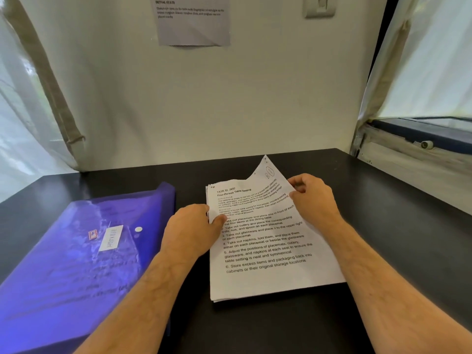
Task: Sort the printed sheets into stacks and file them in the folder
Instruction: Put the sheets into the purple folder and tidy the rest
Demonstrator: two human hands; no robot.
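Observation:
A stack of white printed sheets lies on the black table in front of me. My left hand holds the stack's left edge, thumb on top of the page. My right hand pinches the top sheet's upper right edge and lifts that corner, so the paper curls up there. The top page is headed "Four-Person Table Setting". A translucent blue snap folder lies flat to the left of the stack, closed, with a white label and papers showing through it.
A pale wall rises behind the table with a printed notice taped to it. Curtains hang at the left and right. A window sill runs along the table's right side.

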